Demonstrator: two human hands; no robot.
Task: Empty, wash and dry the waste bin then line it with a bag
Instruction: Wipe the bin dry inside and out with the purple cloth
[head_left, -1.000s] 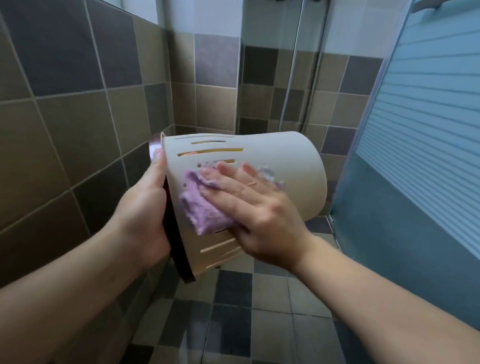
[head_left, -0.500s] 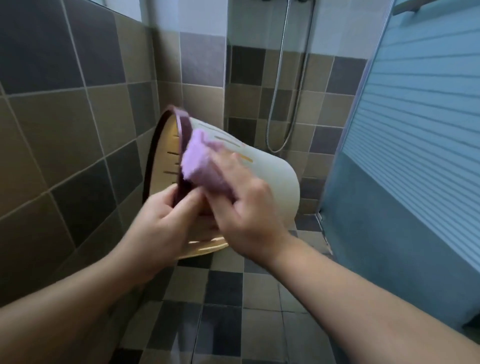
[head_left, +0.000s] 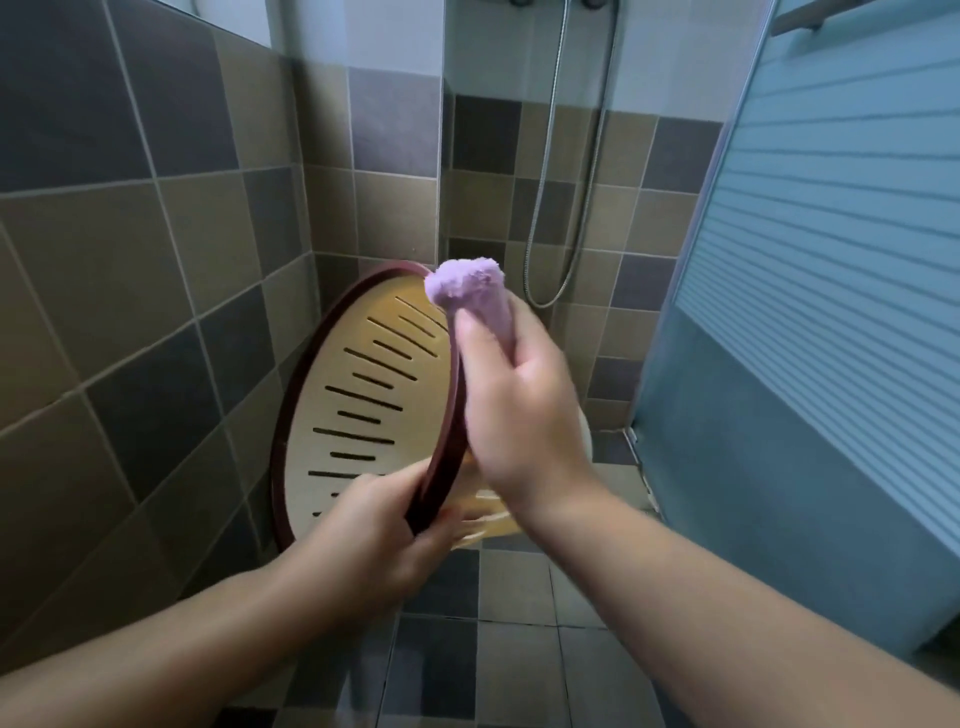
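The waste bin (head_left: 363, 395) is held on its side in the air over the tiled floor (head_left: 519, 597), near the left tiled wall (head_left: 130, 260), its open mouth now turned more squarely toward the camera than 0.5 s ago, so the slotted cream inside shows. The left hand (head_left: 374, 545) is clamped on the lower part of the dark red rim (head_left: 291, 395), thumb inside and fingers outside; 1 s ago it gripped the rim from the left edge. The right hand (head_left: 519, 415) is closed around the purple cloth (head_left: 470, 296), which has risen from the bin's outer wall to the top of the rim (it sticks up out of the fist, touching the rim's upper right). A shower hose (head_left: 566, 208) hangs on the back wall, and a frosted shower screen (head_left: 831, 260) stands at right.
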